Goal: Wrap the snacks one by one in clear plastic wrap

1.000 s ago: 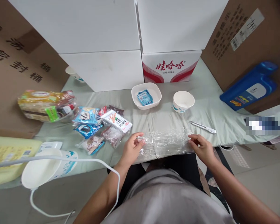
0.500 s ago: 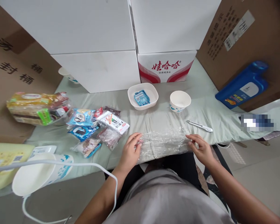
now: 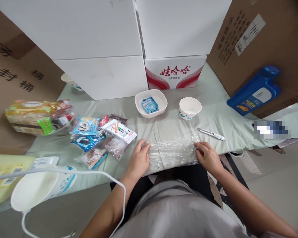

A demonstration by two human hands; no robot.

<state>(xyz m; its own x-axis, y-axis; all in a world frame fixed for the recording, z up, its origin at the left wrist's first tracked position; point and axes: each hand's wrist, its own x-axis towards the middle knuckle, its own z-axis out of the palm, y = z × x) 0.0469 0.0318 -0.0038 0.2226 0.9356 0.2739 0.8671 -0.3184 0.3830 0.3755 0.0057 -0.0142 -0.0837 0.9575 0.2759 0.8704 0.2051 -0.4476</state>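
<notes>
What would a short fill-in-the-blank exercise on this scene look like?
1. The right hand and the ____ hand both touch the clear plastic film.
2. The packaging in the white tray is mainly ____.
3. Of the two hands, the utility knife lies nearer the ____.

Missing words: left; blue; right.

Red 娃哈哈 & sm. 饮用纯净水 on wht box; 封桶 on L brn ctn

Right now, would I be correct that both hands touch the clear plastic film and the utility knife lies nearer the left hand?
Not quite: the head view shows the utility knife lying nearer the right hand, not the left hand. Both are indeed touching the clear plastic film.
</notes>
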